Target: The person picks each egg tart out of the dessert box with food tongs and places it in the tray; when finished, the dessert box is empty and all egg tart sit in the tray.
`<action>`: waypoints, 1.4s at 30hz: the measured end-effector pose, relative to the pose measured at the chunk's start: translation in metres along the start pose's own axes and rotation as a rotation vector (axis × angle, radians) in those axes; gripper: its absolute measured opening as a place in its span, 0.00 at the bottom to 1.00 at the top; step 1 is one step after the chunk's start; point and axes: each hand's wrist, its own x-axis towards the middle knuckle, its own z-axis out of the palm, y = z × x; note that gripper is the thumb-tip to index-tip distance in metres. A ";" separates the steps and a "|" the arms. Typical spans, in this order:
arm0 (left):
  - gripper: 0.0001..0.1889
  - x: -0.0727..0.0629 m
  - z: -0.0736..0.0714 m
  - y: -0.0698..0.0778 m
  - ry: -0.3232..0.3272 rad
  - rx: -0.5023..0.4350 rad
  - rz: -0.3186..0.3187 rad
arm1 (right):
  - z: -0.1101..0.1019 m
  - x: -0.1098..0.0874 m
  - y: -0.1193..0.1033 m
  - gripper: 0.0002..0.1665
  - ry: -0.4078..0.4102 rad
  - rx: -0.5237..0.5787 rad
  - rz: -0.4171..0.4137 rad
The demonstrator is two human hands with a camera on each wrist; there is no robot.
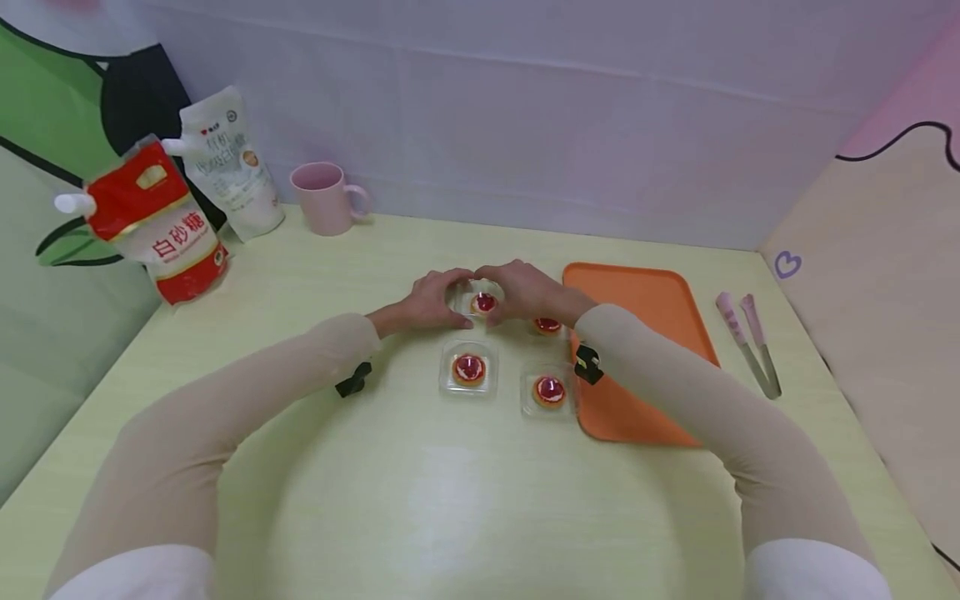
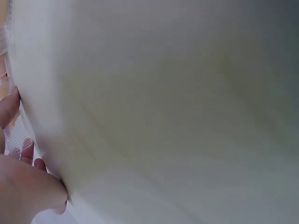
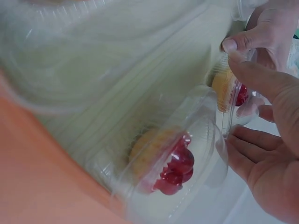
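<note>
A clear plastic box (image 1: 461, 302) with a small red-topped tart (image 1: 483, 303) inside stands on the table between both hands. My left hand (image 1: 433, 302) grips its left side, thumb toward me and fingers round the far edge. From the other side my right hand (image 1: 527, 292) holds it the same way, thumb and fingers spread along the wall in the right wrist view. The index fingers nearly meet behind the box. Just right of it, another boxed tart (image 1: 547, 326) is partly hidden by the right hand. Two more boxes sit nearer me, one with a tart (image 1: 468, 369), one with a tart (image 1: 549, 391).
An orange tray (image 1: 637, 283) lies under my right forearm. Tongs with pink handles (image 1: 750, 346) rest at the far right. At the back left stand a pink mug (image 1: 322, 200), a white pouch (image 1: 232, 167) and a red-and-white sugar bag (image 1: 176, 229). A cloth-covered wall (image 1: 525, 142) closes the back.
</note>
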 end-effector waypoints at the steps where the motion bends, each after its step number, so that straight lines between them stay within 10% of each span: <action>1: 0.44 -0.001 0.000 0.001 0.005 -0.002 0.002 | 0.000 0.000 0.000 0.49 -0.002 -0.010 -0.005; 42: 0.47 -0.002 0.001 0.001 0.016 0.010 -0.022 | -0.021 0.018 0.015 0.43 -0.160 0.120 -0.055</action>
